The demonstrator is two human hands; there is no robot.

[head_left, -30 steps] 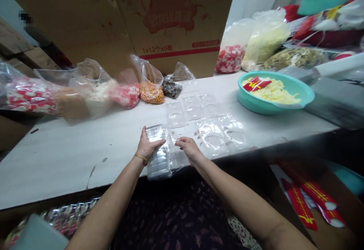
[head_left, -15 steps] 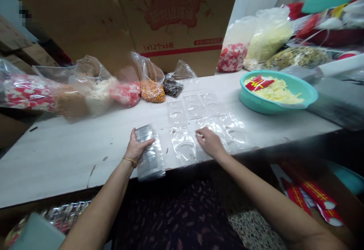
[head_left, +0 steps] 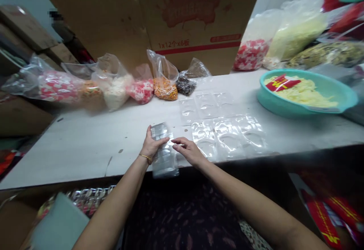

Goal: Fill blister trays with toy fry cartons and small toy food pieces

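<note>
My left hand [head_left: 152, 144] grips a stack of flat clear plastic bags [head_left: 165, 163] at the table's front edge, with the thumb lying across the top. My right hand [head_left: 189, 149] is just to the right of that stack. Its index finger and thumb are apart, with the fingertips close to the stack's edge, and I see nothing held between them. To the right, similar clear bags lie flat in two rows, a front row [head_left: 229, 140] and a back row [head_left: 206, 106]. Whether they are bags or thin moulded trays is hard to make out.
Along the back stand open plastic bags of pink-and-white pieces [head_left: 140, 91], orange bits [head_left: 165, 89] and dark bits [head_left: 186, 85]. A large cardboard box [head_left: 196, 58] rises behind. At right, a turquoise basin [head_left: 301, 108] holds pale yellow shreds [head_left: 309, 92] and a red packet [head_left: 281, 83].
My right hand has moved left, from over the front row of bags to beside the stack. The left hand keeps its hold. The camera has turned somewhat left.
</note>
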